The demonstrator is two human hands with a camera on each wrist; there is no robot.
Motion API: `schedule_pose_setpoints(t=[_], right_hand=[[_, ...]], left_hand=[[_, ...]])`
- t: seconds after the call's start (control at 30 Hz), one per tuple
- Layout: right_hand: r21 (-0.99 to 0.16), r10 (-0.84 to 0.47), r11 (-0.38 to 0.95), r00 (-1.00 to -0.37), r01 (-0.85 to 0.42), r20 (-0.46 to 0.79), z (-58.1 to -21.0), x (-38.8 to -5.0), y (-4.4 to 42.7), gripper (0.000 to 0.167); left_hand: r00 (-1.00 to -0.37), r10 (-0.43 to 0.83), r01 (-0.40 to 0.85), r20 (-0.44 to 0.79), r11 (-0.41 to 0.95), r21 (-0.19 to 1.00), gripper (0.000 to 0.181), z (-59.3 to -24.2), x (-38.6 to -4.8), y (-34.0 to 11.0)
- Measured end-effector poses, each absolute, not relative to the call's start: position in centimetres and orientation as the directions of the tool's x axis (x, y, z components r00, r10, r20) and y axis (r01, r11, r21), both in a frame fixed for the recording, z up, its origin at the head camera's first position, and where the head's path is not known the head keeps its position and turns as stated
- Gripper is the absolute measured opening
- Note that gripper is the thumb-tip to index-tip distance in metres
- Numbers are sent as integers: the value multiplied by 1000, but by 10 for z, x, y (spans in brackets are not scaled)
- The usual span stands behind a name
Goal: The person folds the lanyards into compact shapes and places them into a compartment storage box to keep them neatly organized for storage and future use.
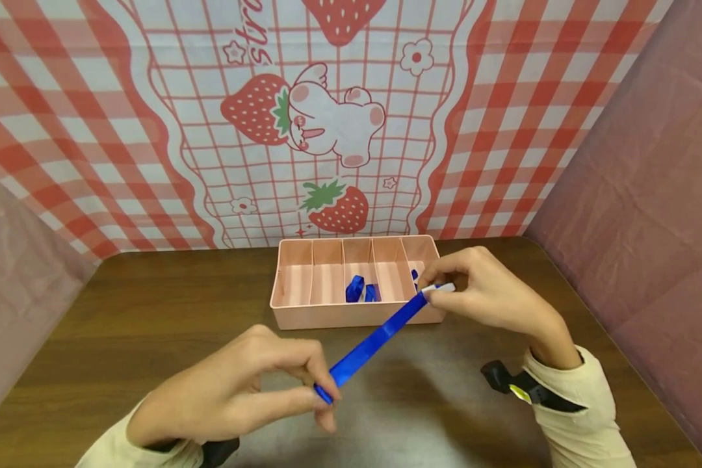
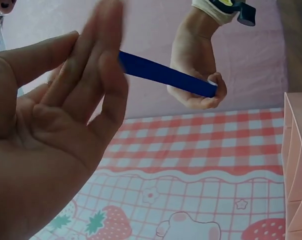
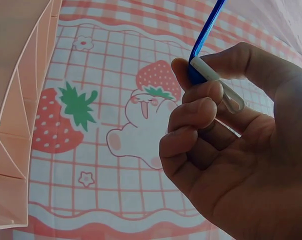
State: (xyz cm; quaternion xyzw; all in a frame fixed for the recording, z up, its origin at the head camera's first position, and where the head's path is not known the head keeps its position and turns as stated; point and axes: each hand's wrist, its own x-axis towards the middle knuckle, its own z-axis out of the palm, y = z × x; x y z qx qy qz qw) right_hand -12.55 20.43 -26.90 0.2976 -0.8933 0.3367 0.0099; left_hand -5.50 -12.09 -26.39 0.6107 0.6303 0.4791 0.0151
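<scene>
A flat blue ribbon runs taut and slanting between the two hands, above the table. At its lower left end, the left hand pinches it between thumb and fingers. The right hand pinches the upper right end together with a small white looped piece, perhaps a clip; its exact kind is unclear. This hand is in front of the right end of a pink divided tray. Folded blue ribbon lies in the tray's middle compartment, and a bit of blue shows in the rightmost one, partly hidden by the right hand.
The tray stands at the back of the brown wooden table, close to a strawberry-patterned checkered cloth. Pink cloth hangs at the sides. A dark strap with a device sits on the right wrist.
</scene>
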Motion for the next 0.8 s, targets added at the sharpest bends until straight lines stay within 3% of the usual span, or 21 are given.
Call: schedule_pose_setpoints(t=[0.13,0.33,0.63,0.8], right_hand=[[-593,-536,593,-816,-545,214,-268,-125,204,11],[-589,-562,577,-798,-566,216,-265,-118,203,16],[-489,-641,504,-688,-712,341,-262,-99,191,24],[-476,-642,462,-652,-748,403,-258,-89,189,26]], left_hand=[[-194,735,834,649,-225,504,17,-263,-57,-120],[-108,778,815,618,-287,504,18,-266,-60,-119],[-172,758,858,629,-198,474,15,-272,-59,-119],[-252,758,881,602,-77,466,12,-273,-56,-116]])
